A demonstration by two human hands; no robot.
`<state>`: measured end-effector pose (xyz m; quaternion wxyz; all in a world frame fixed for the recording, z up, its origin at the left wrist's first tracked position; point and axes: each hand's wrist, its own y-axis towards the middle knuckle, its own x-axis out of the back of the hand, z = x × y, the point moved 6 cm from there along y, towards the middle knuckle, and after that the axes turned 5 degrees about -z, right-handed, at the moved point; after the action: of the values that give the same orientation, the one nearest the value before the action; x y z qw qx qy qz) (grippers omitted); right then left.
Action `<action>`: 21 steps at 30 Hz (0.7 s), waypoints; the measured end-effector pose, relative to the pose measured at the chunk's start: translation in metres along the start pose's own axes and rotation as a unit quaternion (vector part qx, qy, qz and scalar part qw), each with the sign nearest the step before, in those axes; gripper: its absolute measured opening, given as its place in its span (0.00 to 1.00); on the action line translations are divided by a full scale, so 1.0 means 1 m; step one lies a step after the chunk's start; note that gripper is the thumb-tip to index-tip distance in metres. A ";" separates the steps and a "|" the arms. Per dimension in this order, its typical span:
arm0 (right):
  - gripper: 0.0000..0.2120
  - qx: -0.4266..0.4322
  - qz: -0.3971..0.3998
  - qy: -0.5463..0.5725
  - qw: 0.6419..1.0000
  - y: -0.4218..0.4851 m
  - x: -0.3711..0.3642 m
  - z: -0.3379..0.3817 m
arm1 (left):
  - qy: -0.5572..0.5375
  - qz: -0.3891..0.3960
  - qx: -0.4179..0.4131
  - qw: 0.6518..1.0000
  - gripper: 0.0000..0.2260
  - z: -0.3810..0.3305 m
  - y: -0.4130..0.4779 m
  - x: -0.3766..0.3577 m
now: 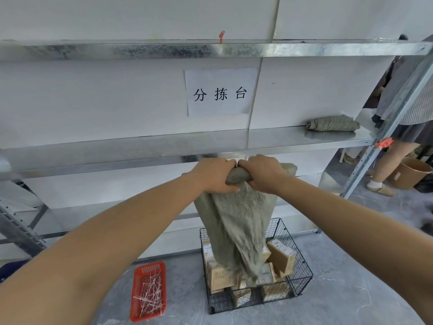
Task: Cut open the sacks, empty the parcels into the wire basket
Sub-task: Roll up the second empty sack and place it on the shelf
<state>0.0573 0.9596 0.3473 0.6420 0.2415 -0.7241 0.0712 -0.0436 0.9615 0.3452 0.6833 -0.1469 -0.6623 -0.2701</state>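
Head view: we hold a grey-green woven sack (236, 226) up in front of a galvanised metal shelf rack (164, 144). Our left hand (216, 175) and right hand (260, 173) sit side by side, almost touching, and the fingers of both curl round the sack's bunched upper end. Most of the fingertips are tucked behind the cloth, out of sight. The sack hangs limp and creased, and its lower end reaches down into a black wire basket (301, 261) on the grey floor. Brown cardboard parcels (281, 255) lie in the basket at mixed angles. The sack covers the middle of the heap, so we cannot count them or see the sack's mouth. Left of the basket, apart from it, lies a red plastic mesh tray (150, 268) holding loose white cable ties (150, 294). A rolled grey-green sack (332, 124) rests on the middle shelf to the right. A white paper sign (220, 91) with three black characters is stuck to the wall behind. At the right edge another person's legs (386, 165) and a round brown cardboard drum (410, 172) are cut off by the frame.
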 end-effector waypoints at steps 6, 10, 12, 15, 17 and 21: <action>0.20 0.077 -0.175 -0.069 0.979 -0.009 0.003 0.005 | -0.181 0.094 0.059 0.977 0.14 0.004 0.000 -0.011; 0.30 0.030 -0.021 0.026 0.999 -0.002 -0.012 0.001 | 0.012 0.012 0.032 0.999 0.12 0.001 0.001 0.000; 0.34 -0.001 0.058 0.092 0.994 -0.001 -0.017 0.001 | 0.083 -0.027 0.012 0.996 0.11 0.001 0.001 0.003; 0.25 -0.027 0.147 0.181 0.972 0.002 -0.019 0.001 | 0.143 -0.067 -0.024 0.987 0.13 -0.001 -0.001 0.005; 0.17 -0.037 0.155 0.213 0.964 0.003 -0.019 0.000 | 0.153 -0.079 -0.032 0.985 0.14 -0.001 -0.003 0.003; 0.13 -0.035 0.051 0.107 0.992 0.004 -0.014 0.001 | 0.097 -0.041 -0.005 0.994 0.23 0.010 -0.002 -0.004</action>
<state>0.0555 0.9664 0.3347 0.7192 0.1727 -0.6649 0.1045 -0.0535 0.9661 0.3414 0.7319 -0.0965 -0.5971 -0.3140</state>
